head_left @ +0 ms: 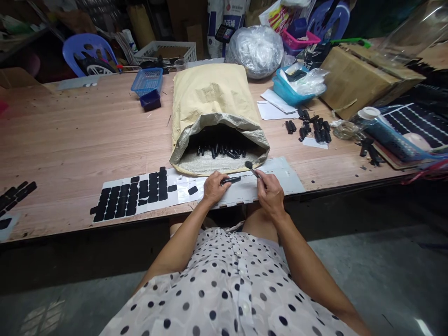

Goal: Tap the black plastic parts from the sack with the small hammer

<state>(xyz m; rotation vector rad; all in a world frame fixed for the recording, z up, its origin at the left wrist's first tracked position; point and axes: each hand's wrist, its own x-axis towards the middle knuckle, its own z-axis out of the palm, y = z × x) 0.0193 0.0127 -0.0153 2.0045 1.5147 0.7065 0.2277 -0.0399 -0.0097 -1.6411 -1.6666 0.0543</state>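
My left hand [214, 188] is closed on a slim black rod-shaped part [232, 179], which points right over a pale board [283, 175]. In my right hand [271, 192] is a thin tool with a round black head [249, 165]; its kind I cannot make out. The tool's head is raised, just beyond the rod's tip and apart from it. Right behind both hands lies a yellow woven sack [213, 93], its silvery mouth gaping toward me. Several black rod-shaped parts [224, 150] rest inside it. Left of my left hand, a loose black rounded patch [192, 190] lies on white sheeting.
Rows of black patches [121, 200] cover a sheet at left. Beyond stand a blue basket [149, 81] and a small dark blue tray [150, 100]. Bundled black parts [317, 128], a teal basket [294, 88] and a cardboard box [360, 79] occupy the right side.
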